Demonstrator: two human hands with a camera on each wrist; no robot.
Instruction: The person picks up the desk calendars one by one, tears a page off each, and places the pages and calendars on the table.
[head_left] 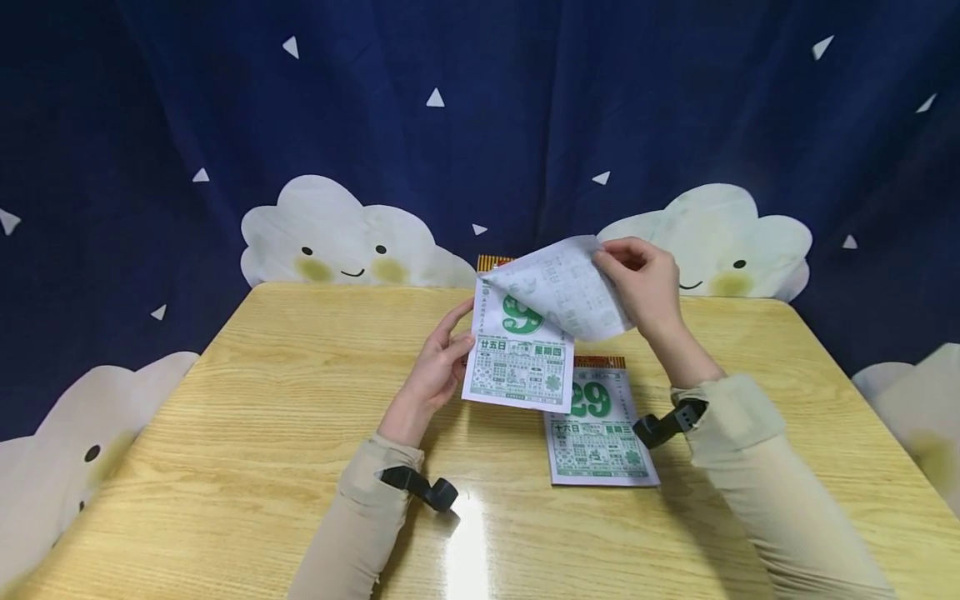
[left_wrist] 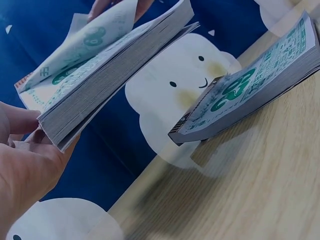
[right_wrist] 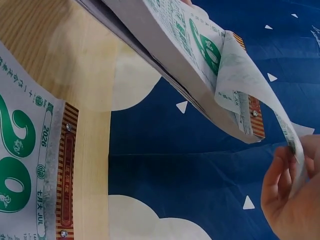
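Note:
My left hand (head_left: 438, 367) grips a thick tear-off calendar (head_left: 517, 379) by its left edge, holding it up off the table with its green print facing me. In the left wrist view the thumb lies on the front of the page block (left_wrist: 110, 75). My right hand (head_left: 647, 279) pinches the top sheet (head_left: 573, 287), which is folded back toward the upper right and shows its pale reverse. Under it a large green 9 shows on the page below. The right wrist view shows this sheet (right_wrist: 250, 80) curling away from the striped binding strip (right_wrist: 255, 112), still joined near its far end.
A second tear-off calendar (head_left: 600, 454) with a green 29 lies on the wooden table (head_left: 337, 375), right of centre, partly overlapped by the raised one. Behind the table's far edge hangs a dark blue curtain (head_left: 480, 125) with smiling clouds and white triangles.

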